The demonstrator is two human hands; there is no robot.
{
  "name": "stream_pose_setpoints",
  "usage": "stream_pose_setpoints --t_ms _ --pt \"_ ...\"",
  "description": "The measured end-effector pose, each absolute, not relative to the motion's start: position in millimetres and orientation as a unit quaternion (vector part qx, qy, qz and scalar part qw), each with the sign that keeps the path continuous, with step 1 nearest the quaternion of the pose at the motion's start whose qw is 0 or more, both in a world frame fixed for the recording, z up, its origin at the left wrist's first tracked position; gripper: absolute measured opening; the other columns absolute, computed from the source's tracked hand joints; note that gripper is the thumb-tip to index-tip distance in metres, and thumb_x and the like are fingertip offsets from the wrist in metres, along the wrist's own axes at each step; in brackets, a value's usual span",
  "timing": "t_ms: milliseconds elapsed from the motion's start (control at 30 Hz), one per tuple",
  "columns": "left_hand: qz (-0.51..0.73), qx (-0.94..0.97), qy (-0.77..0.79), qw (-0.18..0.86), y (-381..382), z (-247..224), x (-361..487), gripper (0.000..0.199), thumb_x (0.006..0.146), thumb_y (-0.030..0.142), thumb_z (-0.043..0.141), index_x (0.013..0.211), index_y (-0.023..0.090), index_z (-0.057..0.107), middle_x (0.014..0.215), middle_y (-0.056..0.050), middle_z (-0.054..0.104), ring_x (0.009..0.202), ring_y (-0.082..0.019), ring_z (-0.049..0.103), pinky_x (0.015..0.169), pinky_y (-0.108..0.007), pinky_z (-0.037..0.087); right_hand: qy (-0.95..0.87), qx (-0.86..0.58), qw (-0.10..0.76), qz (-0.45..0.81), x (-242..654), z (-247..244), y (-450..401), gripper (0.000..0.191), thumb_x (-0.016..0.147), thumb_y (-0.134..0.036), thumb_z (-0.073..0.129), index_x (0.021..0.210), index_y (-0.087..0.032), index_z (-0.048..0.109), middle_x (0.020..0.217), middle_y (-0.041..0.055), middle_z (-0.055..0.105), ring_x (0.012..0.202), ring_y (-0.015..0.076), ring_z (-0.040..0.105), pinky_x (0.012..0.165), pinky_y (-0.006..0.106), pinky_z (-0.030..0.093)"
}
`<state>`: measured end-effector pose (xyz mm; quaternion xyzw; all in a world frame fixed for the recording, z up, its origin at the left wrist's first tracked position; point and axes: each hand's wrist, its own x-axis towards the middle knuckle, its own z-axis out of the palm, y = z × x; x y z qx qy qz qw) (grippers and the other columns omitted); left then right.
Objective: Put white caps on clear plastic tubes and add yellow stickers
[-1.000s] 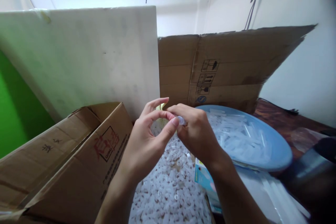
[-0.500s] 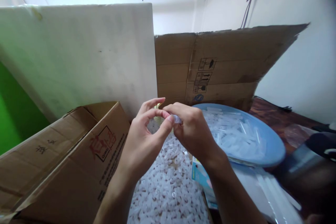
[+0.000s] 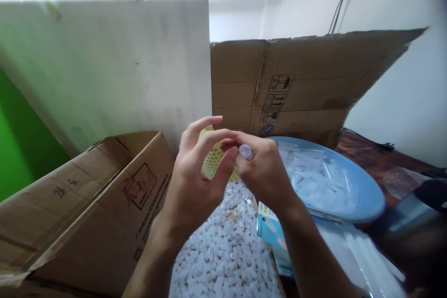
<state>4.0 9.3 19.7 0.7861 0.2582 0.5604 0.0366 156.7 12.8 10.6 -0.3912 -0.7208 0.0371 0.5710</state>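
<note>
In the middle of the head view, my right hand (image 3: 261, 167) is closed around a small plastic tube, most of it hidden in the fingers. Its round white cap (image 3: 246, 151) faces me. My left hand (image 3: 195, 163) is beside it with fingers curved and apart, its thumb tip next to the cap and its index fingertip at my right hand's fingers. Behind both hands is a yellow perforated basket (image 3: 211, 163), partly covered by them. Below them spreads a heap of small white plastic caps (image 3: 223, 247).
An open cardboard box (image 3: 104, 223) stands at left. To the right, a blue oval tray (image 3: 375, 195) holds many clear plastic tubes. Under it are a light-blue printed package (image 3: 270, 233) and white strips. A white panel (image 3: 122, 70) and cardboard sheet (image 3: 307, 79) stand behind.
My left thumb has slid off the cap, and the left fingers have spread. The cap has turned to face me in my right hand. More of the yellow basket shows.
</note>
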Motion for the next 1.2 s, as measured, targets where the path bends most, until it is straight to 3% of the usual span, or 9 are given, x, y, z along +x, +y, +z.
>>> stream_pose_setpoints --t_ms 133,367,567,800,933,1000,1200 --pt "0.535 0.807 0.218 -0.127 14.5 18.3 0.7 0.026 0.094 0.011 0.066 0.117 0.024 0.07 0.14 -0.009 0.059 0.139 -0.025 0.048 0.117 -0.049 0.04 -0.71 -0.401 0.574 0.07 157.0 12.9 10.8 0.032 0.081 0.003 0.048 0.086 -0.018 0.072 0.083 -0.0037 0.074 0.075 0.0117 0.066 0.069 0.022 0.046" --pt "0.503 0.82 0.211 -0.173 14.9 14.5 5.4 0.034 0.094 0.009 0.067 0.121 0.028 0.071 0.141 -0.008 0.061 0.14 -0.028 0.048 0.115 -0.053 0.04 -0.7 -0.401 0.585 0.075 160.4 13.7 11.4 0.032 0.079 0.003 0.049 0.088 -0.017 0.073 0.084 -0.0025 0.074 0.08 0.0125 0.067 0.073 0.022 0.048" --pt "0.506 0.82 0.238 -0.123 18.4 2.9 23.3 0.052 0.089 -0.003 0.06 0.129 0.029 0.066 0.148 -0.006 0.056 0.145 -0.028 0.042 0.119 -0.055 0.036 -0.661 -0.437 0.607 0.055 168.8 14.0 14.1 0.031 0.079 0.001 0.05 0.088 -0.016 0.074 0.083 -0.0011 0.075 0.076 0.0125 0.067 0.068 0.021 0.048" --pt "0.516 0.811 0.255 -0.104 19.2 -8.4 39.5 0.053 0.091 -0.003 0.054 0.13 0.031 0.064 0.15 -0.004 0.055 0.154 -0.029 0.031 0.123 -0.058 0.03 -0.642 -0.449 0.616 0.078 173.7 11.9 18.6 0.023 0.083 -0.002 0.056 0.083 -0.016 0.075 0.08 -0.0014 0.075 0.07 0.0113 0.066 0.064 0.02 0.047" --pt "0.494 0.837 0.229 0.052 13.9 7.5 24.0 0.059 0.095 0.004 0.055 0.143 0.038 0.055 0.155 -0.004 0.047 0.149 -0.024 0.04 0.121 -0.045 0.041 -0.648 -0.43 0.625 0.073 171.2 17.2 12.0 0.02 0.089 -0.007 0.059 0.089 -0.017 0.076 0.083 0.0004 0.075 0.075 0.0141 0.067 0.067 0.024 0.049" --pt "0.498 0.83 0.238 0.08 13.1 16.1 10.5 0.065 0.095 0.011 0.06 0.152 0.039 0.046 0.156 -0.004 0.045 0.148 -0.024 0.042 0.121 -0.041 0.042 -0.653 -0.419 0.625 0.084 170.1 20.9 7.4 0.015 0.092 -0.013 0.061 0.089 -0.018 0.075 0.083 0.0011 0.074 0.078 0.0154 0.068 0.071 0.026 0.052" --pt "0.502 0.801 0.312 0.094 26.9 19.7 -23.9 0.085 0.085 0.036 0.079 0.158 0.036 0.036 0.157 -0.009 0.046 0.143 -0.032 0.047 0.117 -0.052 0.045 -0.663 -0.388 0.622 0.152 166.3 23.1 3.8 0.007 0.091 -0.016 0.067 0.088 -0.017 0.073 0.081 0.0009 0.074 0.075 0.0146 0.069 0.066 0.025 0.053"
